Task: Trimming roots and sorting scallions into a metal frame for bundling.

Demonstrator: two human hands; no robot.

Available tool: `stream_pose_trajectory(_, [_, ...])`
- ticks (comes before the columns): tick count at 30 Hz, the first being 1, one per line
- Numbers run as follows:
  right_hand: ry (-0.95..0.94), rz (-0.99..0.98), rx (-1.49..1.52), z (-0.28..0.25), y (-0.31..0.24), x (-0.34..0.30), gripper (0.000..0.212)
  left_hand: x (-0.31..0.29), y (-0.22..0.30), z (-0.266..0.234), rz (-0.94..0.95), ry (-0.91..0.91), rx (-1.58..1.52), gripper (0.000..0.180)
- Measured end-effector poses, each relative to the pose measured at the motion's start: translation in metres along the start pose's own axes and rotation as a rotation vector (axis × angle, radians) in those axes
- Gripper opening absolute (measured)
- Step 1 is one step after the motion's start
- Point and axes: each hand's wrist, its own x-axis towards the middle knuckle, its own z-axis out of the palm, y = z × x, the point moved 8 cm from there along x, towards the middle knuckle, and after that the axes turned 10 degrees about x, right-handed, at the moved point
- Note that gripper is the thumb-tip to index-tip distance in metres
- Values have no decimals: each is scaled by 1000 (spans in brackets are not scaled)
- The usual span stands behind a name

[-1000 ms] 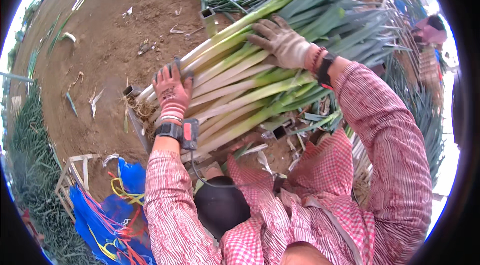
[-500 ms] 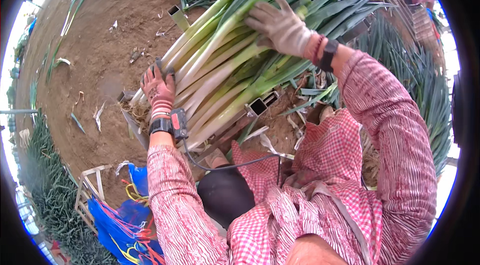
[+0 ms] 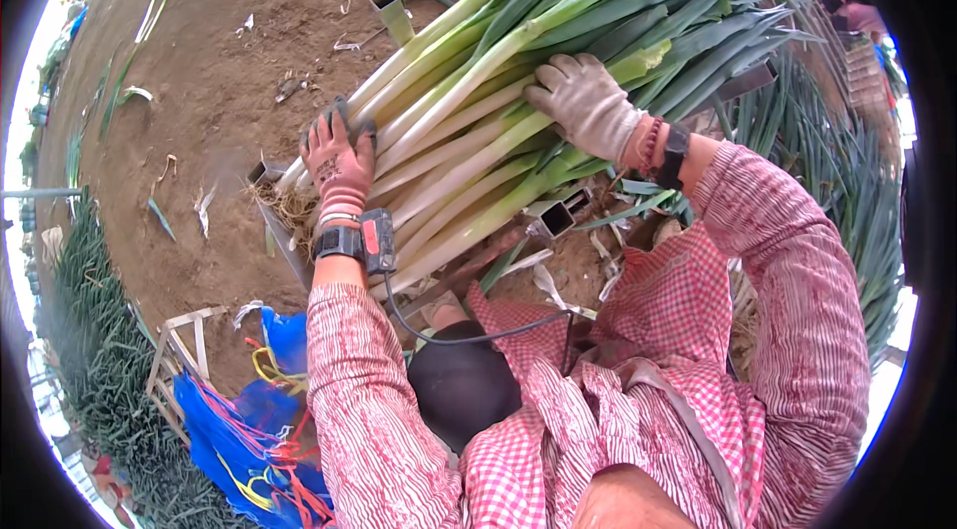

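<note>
A thick bundle of leeks (image 3: 464,135) lies slantwise before me on a metal frame, white shafts and roots at the left, green leaves at the upper right. My left hand (image 3: 339,168), in a reddish, dark-tipped glove, rests on the white shafts near the roots with its fingers apart. Over the middle of the bundle, where white turns to green, my right hand (image 3: 590,108) in a pale grey glove curls its fingers on the stalks. Part of its grip is hidden beneath the palm.
Open metal tube ends (image 3: 558,217) stick out on the near side; another tube (image 3: 392,15) rises behind the bundle. Blue sacking with coloured cords (image 3: 249,439) lies lower left beside a pale frame. More leeks (image 3: 837,170) are heaped at the right. A cable (image 3: 478,333) runs from my left wrist device.
My right hand has come nearer to me across the bundle, and its spread fingers have curled in. My left hand stays by the root end. The whole view has shifted slightly.
</note>
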Motion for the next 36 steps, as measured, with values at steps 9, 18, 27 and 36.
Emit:
stream_pose_trajectory(9, [256, -71, -67, -51, 1, 49, 29, -10, -19, -2, 58, 104, -130, 68])
stream_pose_trajectory(18, [-41, -81, 281, -36, 8, -1, 62, -10, -2, 2, 77, 78, -21, 73])
stream_pose_trajectory(27, [-60, 151, 27, -29, 14, 10, 72, -20, -7, 0, 73, 38, 54, 74])
stream_pose_trajectory(36, [158, 35, 119, 1, 67, -20, 73, -10, -22, 50, 79, -21, 234, 68])
